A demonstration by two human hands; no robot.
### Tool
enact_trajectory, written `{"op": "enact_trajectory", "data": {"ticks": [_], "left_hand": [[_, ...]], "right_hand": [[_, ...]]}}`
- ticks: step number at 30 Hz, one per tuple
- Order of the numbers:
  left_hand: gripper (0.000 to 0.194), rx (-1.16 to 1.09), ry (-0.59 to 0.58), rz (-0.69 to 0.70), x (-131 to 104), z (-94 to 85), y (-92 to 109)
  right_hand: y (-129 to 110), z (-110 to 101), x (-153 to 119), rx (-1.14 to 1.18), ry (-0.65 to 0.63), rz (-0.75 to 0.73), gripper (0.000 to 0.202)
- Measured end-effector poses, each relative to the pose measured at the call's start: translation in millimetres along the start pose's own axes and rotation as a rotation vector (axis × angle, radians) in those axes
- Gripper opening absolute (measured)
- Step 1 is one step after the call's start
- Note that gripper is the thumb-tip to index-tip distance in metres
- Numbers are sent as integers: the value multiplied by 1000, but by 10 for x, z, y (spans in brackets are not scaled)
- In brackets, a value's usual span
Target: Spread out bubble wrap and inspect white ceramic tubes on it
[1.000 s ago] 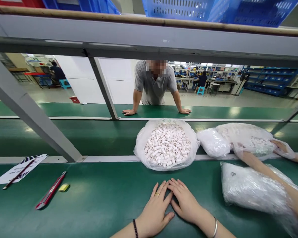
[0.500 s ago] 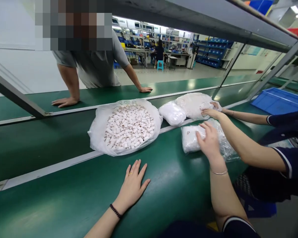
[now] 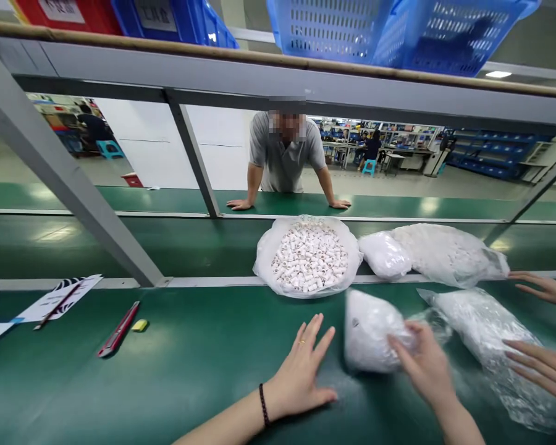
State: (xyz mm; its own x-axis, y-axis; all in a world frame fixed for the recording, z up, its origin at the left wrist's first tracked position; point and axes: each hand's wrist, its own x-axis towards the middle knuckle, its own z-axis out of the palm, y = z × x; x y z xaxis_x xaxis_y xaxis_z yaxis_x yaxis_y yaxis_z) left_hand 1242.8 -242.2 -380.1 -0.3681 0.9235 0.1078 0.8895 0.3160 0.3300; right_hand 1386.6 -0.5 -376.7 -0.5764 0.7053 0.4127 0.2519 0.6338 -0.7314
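Observation:
My left hand (image 3: 301, 371) is open with its fingers spread, low at the green tabletop and holding nothing. My right hand (image 3: 426, 361) is closed on a clear plastic bag of white contents (image 3: 373, 334), which is slightly blurred and tilted, just right of my left hand. I cannot make out what is inside it. Beyond my hands sits an open plastic bag (image 3: 264, 262) full of small white tube-shaped pieces (image 3: 310, 256). Right of it lie a small white plastic bag (image 3: 387, 254) and a larger bag of whitish pieces (image 3: 445, 253).
A co-worker's hands (image 3: 540, 368) reach in from the right, by a long clear plastic bag (image 3: 491, 340). A red utility knife (image 3: 119, 330), a yellow piece (image 3: 139, 325) and papers (image 3: 58, 303) lie left. Across the bench a person (image 3: 285, 154) leans on it. Grey posts (image 3: 192, 154) stand between.
My right hand has closed on the white-filled plastic bag and drawn it left, away from the long clear bag. My left hand stays spread. The view has swung, showing more of the bench's left.

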Motion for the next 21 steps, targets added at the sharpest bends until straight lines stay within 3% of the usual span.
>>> {"op": "enact_trajectory", "data": {"ticks": [3,6,8,10,13,15,18,21], "left_hand": [[136,86,111,71,-81,-53,192],[119,97,171,-63,-223,-193,228],[100,79,226,-116,-342,-292,156],[91,31,267,-177,-458,-358,63],[89,-44,275,-239,-577,-363,-9],[90,-52,286,-247,-601,-329,-2],[87,-33,361,-194,-595,-353,47],[67,73,443,-118,-636,-551,83]], "right_hand": [[-408,358,-306,178,-152,-347,27],[-652,489,-455,265,-306,-471,36],[-651,467,-426,329,-333,-458,42],[-543,424,-344,386,-260,-333,40],[-349,372,-247,427,-100,-72,33],[-289,346,-227,432,-10,-16,29],[-343,311,-239,362,20,-219,23],[-491,342,-292,214,-237,-431,25]]}}
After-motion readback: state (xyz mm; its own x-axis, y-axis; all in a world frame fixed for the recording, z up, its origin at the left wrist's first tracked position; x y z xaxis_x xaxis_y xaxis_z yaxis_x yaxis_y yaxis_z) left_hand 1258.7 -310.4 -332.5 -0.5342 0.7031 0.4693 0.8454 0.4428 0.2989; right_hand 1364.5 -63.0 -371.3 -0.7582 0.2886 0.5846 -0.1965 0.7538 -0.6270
